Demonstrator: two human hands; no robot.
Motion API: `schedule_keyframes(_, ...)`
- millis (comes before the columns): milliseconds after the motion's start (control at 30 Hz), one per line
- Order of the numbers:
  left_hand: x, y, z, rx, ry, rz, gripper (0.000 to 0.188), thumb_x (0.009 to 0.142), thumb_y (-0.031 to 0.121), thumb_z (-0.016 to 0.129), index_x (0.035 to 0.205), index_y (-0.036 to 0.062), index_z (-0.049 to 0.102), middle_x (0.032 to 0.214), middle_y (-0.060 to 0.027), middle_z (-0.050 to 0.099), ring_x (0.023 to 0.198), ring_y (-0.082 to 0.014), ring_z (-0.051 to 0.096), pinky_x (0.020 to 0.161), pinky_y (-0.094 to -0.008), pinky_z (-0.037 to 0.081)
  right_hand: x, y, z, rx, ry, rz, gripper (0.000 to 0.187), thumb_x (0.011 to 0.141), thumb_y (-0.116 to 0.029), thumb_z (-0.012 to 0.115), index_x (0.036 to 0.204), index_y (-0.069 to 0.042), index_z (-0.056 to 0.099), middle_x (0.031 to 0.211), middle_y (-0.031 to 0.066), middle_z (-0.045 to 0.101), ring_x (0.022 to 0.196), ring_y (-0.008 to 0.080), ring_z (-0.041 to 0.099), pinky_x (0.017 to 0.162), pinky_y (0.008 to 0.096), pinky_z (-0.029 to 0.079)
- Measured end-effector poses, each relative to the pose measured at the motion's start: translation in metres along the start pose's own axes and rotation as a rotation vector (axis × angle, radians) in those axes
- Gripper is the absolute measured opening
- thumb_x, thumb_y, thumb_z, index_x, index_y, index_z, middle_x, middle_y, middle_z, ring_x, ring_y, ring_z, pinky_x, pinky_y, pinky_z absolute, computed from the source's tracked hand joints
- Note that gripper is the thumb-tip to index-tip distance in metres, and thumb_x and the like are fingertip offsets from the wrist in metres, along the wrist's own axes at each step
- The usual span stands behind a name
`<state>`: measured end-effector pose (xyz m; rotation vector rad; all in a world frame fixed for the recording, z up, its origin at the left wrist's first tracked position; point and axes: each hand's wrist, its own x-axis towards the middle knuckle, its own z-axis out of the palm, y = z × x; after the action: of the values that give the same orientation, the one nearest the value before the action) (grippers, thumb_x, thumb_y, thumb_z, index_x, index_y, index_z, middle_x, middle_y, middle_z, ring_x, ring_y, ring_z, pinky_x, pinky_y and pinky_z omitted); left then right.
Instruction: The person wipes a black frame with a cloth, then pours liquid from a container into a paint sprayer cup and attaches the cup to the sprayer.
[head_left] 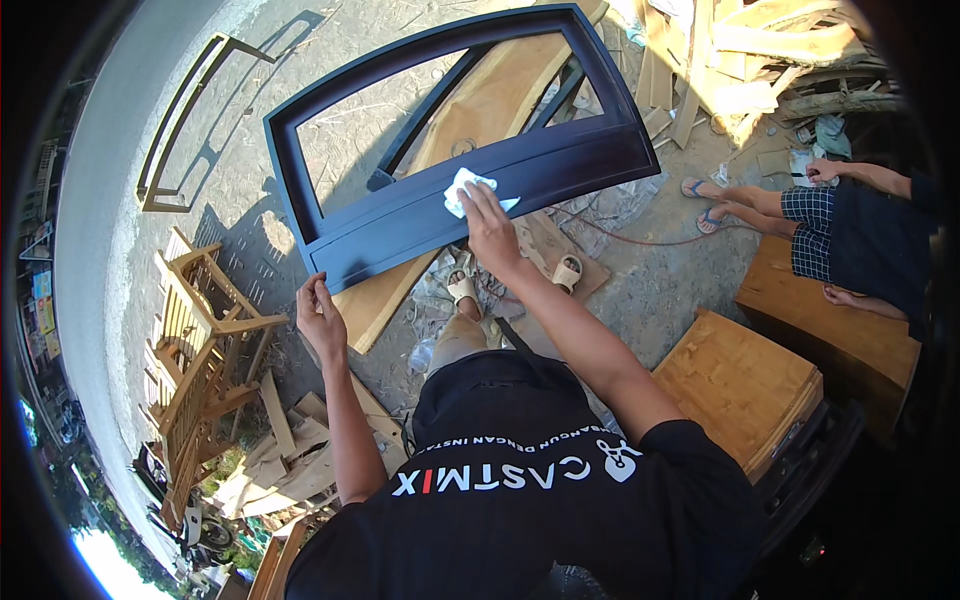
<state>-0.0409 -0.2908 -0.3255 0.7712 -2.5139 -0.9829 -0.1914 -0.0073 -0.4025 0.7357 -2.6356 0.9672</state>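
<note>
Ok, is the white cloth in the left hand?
No, the right hand holds the white cloth against the dark frame, while the left hand grips the frame's lower left corner.

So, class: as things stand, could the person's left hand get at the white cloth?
Probably not freely: the left hand holds the dark frame by its near left corner, and the right hand covers part of the white cloth.
</note>
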Motion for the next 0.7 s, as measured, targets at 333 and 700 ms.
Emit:
schedule_keyframes(333,0.028,-0.040,-0.023,-0.068,0.074,0.010,0.022,0.106,0.013,0.057,0.118,-0.0008,0.070,0.112,-0.0140,0.068,0.100,-0.0263,0.067,0.092,-0.0380,0.054,0.074,0.100,-0.028,-0.204,0.063,0.213,0.027,0.091,-0.006,0.058,0.113,-0.004,0.075,0.128,0.0131,0.068,0.113,0.0323,0.063,0.097,0.0424,0.055)
schedule_keyframes(700,0.088,-0.005,0.031,-0.061,-0.199,0.296,0.026,0.107,0.016,0.055,0.119,-0.0035,0.068,0.114,-0.0187,0.069,0.104,-0.0321,0.068,0.092,-0.0434,0.056,0.156,-0.019,0.088,0.082,-0.663,0.216,0.021,0.074,-0.005,0.073,0.093,0.001,0.078,0.097,0.0207,0.076,0.093,0.0358,0.074,0.078,0.0454,0.059)
